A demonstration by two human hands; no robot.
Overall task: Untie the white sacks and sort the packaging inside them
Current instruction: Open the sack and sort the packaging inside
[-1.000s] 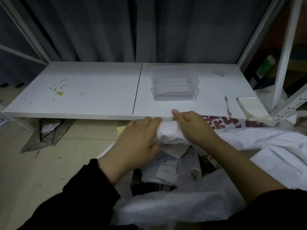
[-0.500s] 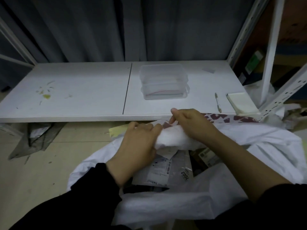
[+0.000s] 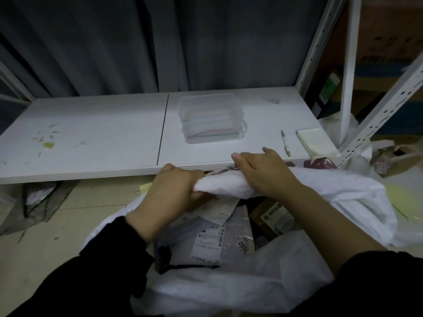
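A white woven sack [image 3: 240,287] stands open on the floor in front of me, its far rim rolled into a thick band [image 3: 223,187]. My left hand [image 3: 174,191] is clenched on the left end of that rolled rim. My right hand [image 3: 263,172] presses over its right part, fingers curled around the fabric. Inside the sack lie grey mailer bags with printed shipping labels [image 3: 210,239] and a brown carton with a label [image 3: 272,216]. More of what the sack holds is hidden under them.
A low white shelf board [image 3: 103,138] runs just beyond the sack, carrying a clear plastic box [image 3: 211,120], a pen [image 3: 285,143] and a stack of clear bags [image 3: 314,143]. A perforated rack post [image 3: 380,117] rises at right. A grey bag [image 3: 39,202] lies under the shelf.
Both hands have drawn apart along the rolled rim, which now shows wider between them; the right hand's fingers have lifted onto the shelf edge. The view has drifted slightly right.
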